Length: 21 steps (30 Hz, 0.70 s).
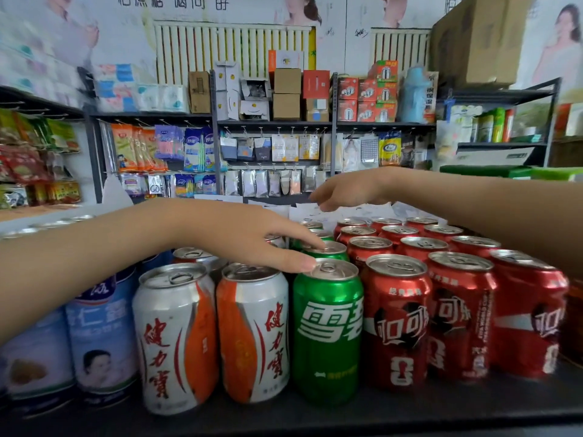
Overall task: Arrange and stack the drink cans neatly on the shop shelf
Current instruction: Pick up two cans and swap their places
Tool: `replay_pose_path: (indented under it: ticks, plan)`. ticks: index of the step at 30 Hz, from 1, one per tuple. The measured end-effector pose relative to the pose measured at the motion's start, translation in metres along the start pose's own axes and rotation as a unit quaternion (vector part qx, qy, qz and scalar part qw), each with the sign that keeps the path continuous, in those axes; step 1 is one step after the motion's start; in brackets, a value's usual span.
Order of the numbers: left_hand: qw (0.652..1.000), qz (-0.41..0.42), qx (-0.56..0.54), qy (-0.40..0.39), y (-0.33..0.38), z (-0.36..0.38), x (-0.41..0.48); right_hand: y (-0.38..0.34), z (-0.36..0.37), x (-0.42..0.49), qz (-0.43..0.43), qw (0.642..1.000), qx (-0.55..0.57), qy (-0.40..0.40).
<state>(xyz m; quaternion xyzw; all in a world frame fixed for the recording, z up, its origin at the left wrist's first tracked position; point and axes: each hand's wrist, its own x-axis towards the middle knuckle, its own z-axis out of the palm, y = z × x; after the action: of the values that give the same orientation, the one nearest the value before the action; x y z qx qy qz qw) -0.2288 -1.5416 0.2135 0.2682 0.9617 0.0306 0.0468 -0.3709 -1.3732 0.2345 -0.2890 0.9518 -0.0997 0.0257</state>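
Note:
Drink cans stand upright in rows on a dark shelf. In the front row are two white-and-orange cans, a green can and red cola cans. More green and red cans fill the rows behind. My left hand stretches over the white cans, its straight fingertips touching the lid of the front green can and the green can behind it. My right hand hovers above the back rows, fingers loosely curled and holding nothing.
Blue-and-white tins stand at the left end of the shelf. Beyond the cans, paper sheets lie at the back. Across the aisle stand racks of hanging packets and boxes. A large cardboard box sits top right.

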Motion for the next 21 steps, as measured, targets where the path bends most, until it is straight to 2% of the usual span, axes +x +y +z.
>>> replay_pose_path:
  ticks: [3,8,14,18,21]
  plan:
    - [0.999,-0.001,0.037,0.018,0.005,0.000,-0.003,-0.005,-0.012,-0.045,-0.024,0.999,0.011,0.045]
    - [0.997,0.013,0.066,0.030,0.031,0.004,-0.011,-0.007,-0.008,-0.122,-0.029,0.998,0.012,0.061]
    - [0.983,0.001,0.128,0.131,0.070,0.020,-0.007,0.002,0.015,-0.187,0.041,0.993,-0.076,0.080]
    - [0.978,-0.008,0.145,0.148,0.089,0.025,0.007,0.014,0.034,-0.197,0.085,0.976,-0.172,0.102]
    - [0.974,-0.029,0.180,0.136,0.100,0.025,0.017,0.022,0.041,-0.196,0.091,0.972,-0.172,0.129]
